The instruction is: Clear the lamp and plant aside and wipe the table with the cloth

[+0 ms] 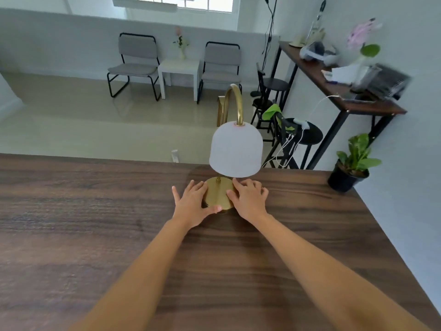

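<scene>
A lamp (235,150) with a white dome shade, a curved brass neck and a round brass base stands near the far edge of the dark wooden table (95,235). My left hand (194,204) rests against the left side of the base, thumb along its front. My right hand (249,198) presses the right side of the base, fingers spread. A green plant in a black pot (350,167) sits at the table's far right corner, by the wall. A green cloth (272,112) hangs on a stool beyond the table.
A white wall runs along the table's right side. Beyond the far edge stand black stools (307,137) with white cables, a narrow console table (338,89) cluttered with items, two grey chairs and a small white side table (180,68).
</scene>
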`<state>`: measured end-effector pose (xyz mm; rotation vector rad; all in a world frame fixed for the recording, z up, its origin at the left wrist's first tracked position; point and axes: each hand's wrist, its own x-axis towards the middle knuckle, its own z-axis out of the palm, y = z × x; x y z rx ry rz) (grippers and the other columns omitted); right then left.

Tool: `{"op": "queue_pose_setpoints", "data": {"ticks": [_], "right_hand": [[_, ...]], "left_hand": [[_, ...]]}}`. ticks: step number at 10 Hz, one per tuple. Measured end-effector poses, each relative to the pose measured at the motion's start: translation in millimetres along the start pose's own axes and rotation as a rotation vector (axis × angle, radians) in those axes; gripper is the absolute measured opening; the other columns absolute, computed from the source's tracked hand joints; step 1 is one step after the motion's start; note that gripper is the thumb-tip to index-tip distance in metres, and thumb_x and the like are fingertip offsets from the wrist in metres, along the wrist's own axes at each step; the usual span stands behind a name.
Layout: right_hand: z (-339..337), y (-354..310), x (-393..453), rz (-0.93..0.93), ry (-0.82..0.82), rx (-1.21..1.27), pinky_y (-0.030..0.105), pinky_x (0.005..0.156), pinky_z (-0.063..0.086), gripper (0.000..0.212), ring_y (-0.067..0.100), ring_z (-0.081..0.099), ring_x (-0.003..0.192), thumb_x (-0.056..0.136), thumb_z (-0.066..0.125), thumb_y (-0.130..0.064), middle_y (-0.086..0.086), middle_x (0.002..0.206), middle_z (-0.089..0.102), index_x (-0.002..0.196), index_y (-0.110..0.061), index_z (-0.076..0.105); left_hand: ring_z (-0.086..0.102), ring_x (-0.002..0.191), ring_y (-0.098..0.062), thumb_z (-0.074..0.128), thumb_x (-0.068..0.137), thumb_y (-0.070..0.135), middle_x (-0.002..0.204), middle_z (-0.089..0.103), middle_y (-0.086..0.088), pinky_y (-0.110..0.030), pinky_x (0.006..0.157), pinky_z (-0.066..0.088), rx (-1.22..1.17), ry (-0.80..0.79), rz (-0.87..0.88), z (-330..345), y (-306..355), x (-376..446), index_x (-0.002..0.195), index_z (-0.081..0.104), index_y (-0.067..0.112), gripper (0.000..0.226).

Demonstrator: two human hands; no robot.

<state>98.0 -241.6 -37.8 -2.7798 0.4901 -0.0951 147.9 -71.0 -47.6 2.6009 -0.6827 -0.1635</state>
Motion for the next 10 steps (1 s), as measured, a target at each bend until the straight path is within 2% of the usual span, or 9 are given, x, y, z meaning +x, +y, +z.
{"op": "queue_pose_setpoints", "data": {"ticks": [2,5,7,9,10], "right_hand": [[-29,86,-3,0.202,0.118,0.072,0.042,0.095,0.028,0.046,0.029,0.041,0.118,0.095,0.041,-0.049,0.001,0.132,0.055,0.139,-0.035,0.047],[-62,190,10,0.361,0.244,0.13,0.04,0.09,0.036,0.041,0.03,0.046,0.111,0.095,0.049,-0.042,0.003,0.128,0.061,0.134,-0.03,0.055],[-68,223,25,0.372,0.281,0.263,0.043,0.085,0.048,0.039,0.03,0.053,0.109,0.095,0.052,-0.037,0.008,0.123,0.061,0.132,-0.025,0.058],[-71,227,29,0.358,0.276,0.282,0.039,0.08,0.049,0.038,0.027,0.059,0.109,0.097,0.049,-0.035,0.007,0.126,0.057,0.133,-0.024,0.056],[-75,232,20,0.319,0.238,0.299,0.04,0.081,0.048,0.035,0.03,0.059,0.107,0.098,0.047,-0.033,0.01,0.124,0.055,0.131,-0.024,0.058]], "left_hand": [[0.006,0.148,-0.022,0.054,0.079,0.065,0.159,0.02,0.001,-0.063,0.111,-0.007,0.006,-0.076,0.08,42,88,39,0.149,0.021,0.019,0.09],[0.003,0.148,-0.024,0.049,0.082,0.065,0.16,0.014,0.002,-0.064,0.11,-0.008,0.05,-0.149,0.15,97,190,90,0.151,0.014,0.023,0.088],[0.003,0.148,-0.025,0.047,0.08,0.069,0.16,0.014,0.003,-0.065,0.109,-0.008,0.058,-0.144,0.147,114,217,110,0.151,0.013,0.026,0.089],[-0.001,0.148,-0.027,0.042,0.081,0.07,0.161,0.011,0.004,-0.065,0.108,-0.009,0.098,-0.171,0.111,115,227,111,0.151,0.008,0.029,0.087],[-0.005,0.148,-0.028,0.037,0.085,0.068,0.161,0.004,-0.002,-0.065,0.11,-0.008,0.151,-0.173,0.074,112,231,100,0.151,0.004,0.03,0.082]]}}
